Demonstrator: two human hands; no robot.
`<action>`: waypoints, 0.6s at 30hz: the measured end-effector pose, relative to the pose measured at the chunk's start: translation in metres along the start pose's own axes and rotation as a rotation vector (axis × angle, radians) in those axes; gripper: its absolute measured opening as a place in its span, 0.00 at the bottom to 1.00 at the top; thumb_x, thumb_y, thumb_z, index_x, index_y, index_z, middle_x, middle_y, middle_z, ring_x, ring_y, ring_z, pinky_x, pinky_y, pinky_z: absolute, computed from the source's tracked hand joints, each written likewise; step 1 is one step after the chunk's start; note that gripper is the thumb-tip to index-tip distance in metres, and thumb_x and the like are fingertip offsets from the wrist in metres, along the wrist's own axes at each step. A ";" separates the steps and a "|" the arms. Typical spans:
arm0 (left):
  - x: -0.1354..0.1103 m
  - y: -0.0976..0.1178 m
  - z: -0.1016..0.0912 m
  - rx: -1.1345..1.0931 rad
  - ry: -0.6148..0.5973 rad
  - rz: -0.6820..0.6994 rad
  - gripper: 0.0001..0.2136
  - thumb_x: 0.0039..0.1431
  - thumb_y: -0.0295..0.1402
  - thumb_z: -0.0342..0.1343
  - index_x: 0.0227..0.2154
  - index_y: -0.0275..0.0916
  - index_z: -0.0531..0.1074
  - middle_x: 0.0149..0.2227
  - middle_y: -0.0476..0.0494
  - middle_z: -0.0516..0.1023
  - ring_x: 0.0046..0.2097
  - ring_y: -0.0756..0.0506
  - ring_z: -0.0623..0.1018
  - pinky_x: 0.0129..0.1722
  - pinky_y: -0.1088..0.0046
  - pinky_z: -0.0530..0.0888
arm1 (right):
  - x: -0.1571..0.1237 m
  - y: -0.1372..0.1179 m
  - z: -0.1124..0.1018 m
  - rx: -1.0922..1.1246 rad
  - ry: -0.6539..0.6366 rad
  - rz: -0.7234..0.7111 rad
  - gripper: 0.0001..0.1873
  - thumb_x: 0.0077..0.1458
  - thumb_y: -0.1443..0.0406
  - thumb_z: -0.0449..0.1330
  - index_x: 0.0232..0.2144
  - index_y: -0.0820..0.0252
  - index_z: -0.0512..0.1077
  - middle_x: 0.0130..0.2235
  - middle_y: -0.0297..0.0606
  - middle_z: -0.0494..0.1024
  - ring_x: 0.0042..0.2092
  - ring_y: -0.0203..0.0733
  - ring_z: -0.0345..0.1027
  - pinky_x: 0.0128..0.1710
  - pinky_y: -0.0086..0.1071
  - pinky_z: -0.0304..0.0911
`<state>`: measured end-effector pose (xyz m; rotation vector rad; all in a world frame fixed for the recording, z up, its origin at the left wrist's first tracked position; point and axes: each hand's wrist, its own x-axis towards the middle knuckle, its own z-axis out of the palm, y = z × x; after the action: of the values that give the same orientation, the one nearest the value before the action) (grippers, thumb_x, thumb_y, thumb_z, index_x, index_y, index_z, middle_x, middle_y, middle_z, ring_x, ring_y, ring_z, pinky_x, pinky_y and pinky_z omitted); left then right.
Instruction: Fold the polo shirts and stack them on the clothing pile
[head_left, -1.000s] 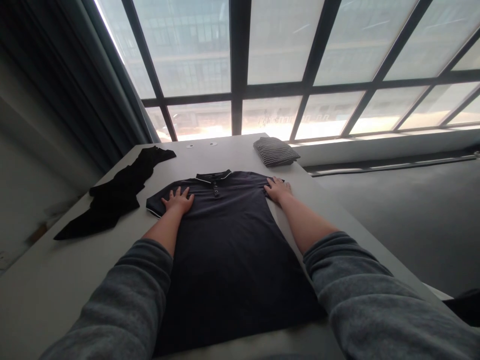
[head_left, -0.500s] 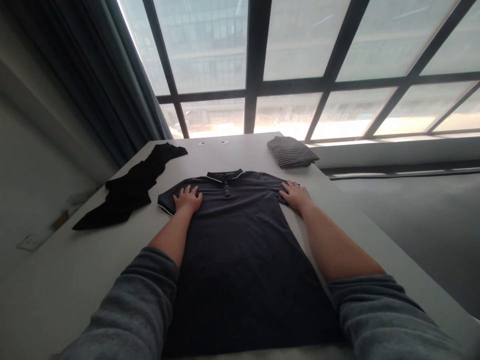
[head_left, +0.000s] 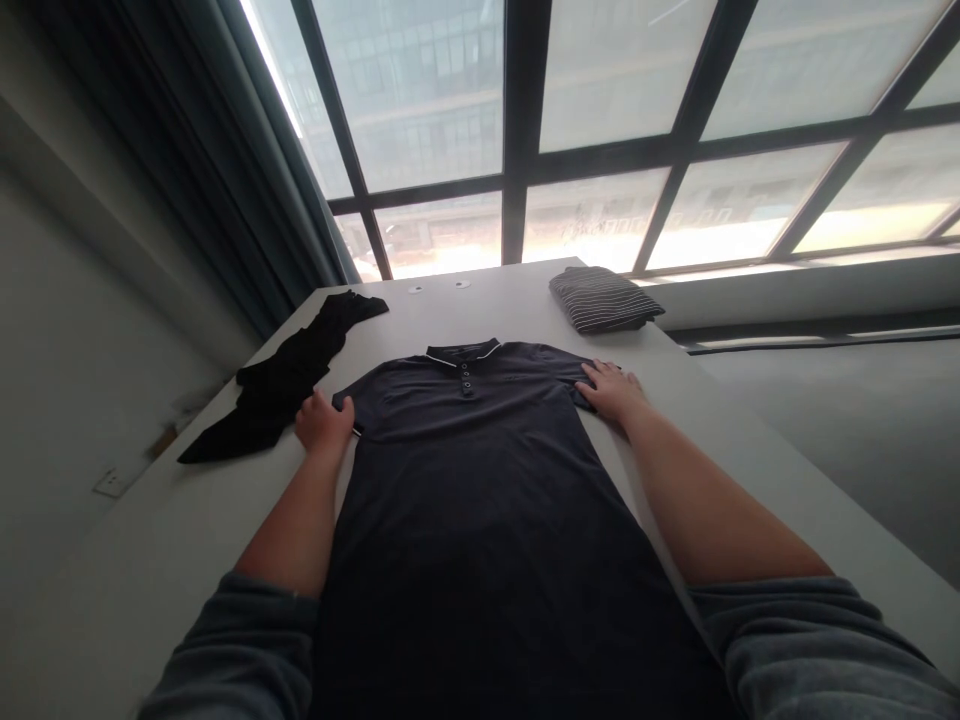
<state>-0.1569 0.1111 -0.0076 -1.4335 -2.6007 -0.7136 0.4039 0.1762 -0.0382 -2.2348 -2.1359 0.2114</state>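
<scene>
A dark polo shirt [head_left: 480,500] lies spread front up on the white table, its white-edged collar toward the window. At the cuff of its left-hand sleeve, my left hand [head_left: 325,425] is closed, with the thumb over the sleeve edge and the fingers partly hidden. My right hand [head_left: 611,390] rests flat on the opposite sleeve, fingers spread. The shirt's lower end runs out of view at the bottom.
Left of the shirt lies a crumpled black garment [head_left: 277,380], close to my left hand. A folded striped garment [head_left: 604,298] sits at the table's far right corner. Two small white discs [head_left: 462,285] lie near the far edge of the table [head_left: 510,290]. Windows and a curtain stand behind.
My left hand has slid left from the shirt's shoulder to the sleeve cuff and closed on it. My right hand stays on its sleeve. The view has shifted slightly.
</scene>
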 end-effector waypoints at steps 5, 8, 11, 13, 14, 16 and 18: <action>0.013 -0.036 0.011 -0.020 -0.159 -0.047 0.28 0.56 0.54 0.61 0.52 0.39 0.76 0.63 0.28 0.70 0.63 0.24 0.70 0.62 0.45 0.69 | 0.002 0.000 0.000 -0.003 0.005 0.007 0.39 0.68 0.45 0.42 0.74 0.54 0.54 0.76 0.39 0.48 0.76 0.55 0.42 0.73 0.60 0.41; 0.017 -0.027 0.019 -0.075 -0.160 -0.009 0.20 0.59 0.48 0.60 0.48 0.40 0.76 0.56 0.31 0.76 0.59 0.26 0.74 0.59 0.46 0.71 | 0.002 0.000 -0.001 -0.015 0.014 0.004 0.39 0.68 0.45 0.42 0.74 0.54 0.55 0.76 0.40 0.50 0.75 0.55 0.43 0.72 0.61 0.43; 0.021 -0.020 0.021 -0.143 -0.129 -0.005 0.17 0.66 0.44 0.53 0.51 0.41 0.71 0.49 0.35 0.79 0.52 0.33 0.79 0.54 0.54 0.75 | 0.003 0.001 -0.001 -0.025 0.025 -0.012 0.38 0.68 0.45 0.43 0.73 0.53 0.57 0.75 0.40 0.51 0.75 0.56 0.44 0.72 0.61 0.45; 0.024 -0.021 0.020 -0.223 -0.066 -0.029 0.16 0.67 0.41 0.52 0.53 0.40 0.68 0.47 0.36 0.79 0.49 0.36 0.80 0.52 0.58 0.76 | 0.004 0.002 -0.001 -0.032 0.030 -0.021 0.38 0.68 0.46 0.43 0.73 0.53 0.57 0.75 0.40 0.52 0.75 0.56 0.45 0.72 0.61 0.45; 0.025 -0.022 0.020 -0.273 -0.031 -0.049 0.15 0.66 0.39 0.53 0.53 0.40 0.67 0.46 0.37 0.79 0.48 0.37 0.80 0.52 0.59 0.76 | 0.004 0.003 -0.001 -0.034 0.033 -0.027 0.38 0.68 0.46 0.43 0.73 0.53 0.58 0.75 0.40 0.52 0.74 0.56 0.46 0.72 0.61 0.45; 0.025 -0.025 0.020 -0.373 0.020 -0.085 0.16 0.64 0.37 0.57 0.52 0.39 0.65 0.44 0.39 0.79 0.46 0.40 0.80 0.52 0.61 0.76 | 0.005 0.004 0.000 -0.036 0.039 -0.038 0.38 0.68 0.45 0.43 0.72 0.54 0.58 0.75 0.41 0.53 0.74 0.56 0.46 0.71 0.61 0.46; 0.024 -0.027 0.020 -0.438 0.051 -0.096 0.20 0.62 0.35 0.59 0.54 0.39 0.63 0.45 0.40 0.78 0.45 0.42 0.80 0.53 0.63 0.75 | 0.006 0.005 0.000 -0.037 0.044 -0.044 0.37 0.68 0.45 0.43 0.72 0.54 0.59 0.75 0.42 0.53 0.74 0.57 0.47 0.71 0.62 0.47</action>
<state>-0.1894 0.1267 -0.0277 -1.3632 -2.5929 -1.3828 0.4090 0.1820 -0.0394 -2.1877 -2.1816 0.1210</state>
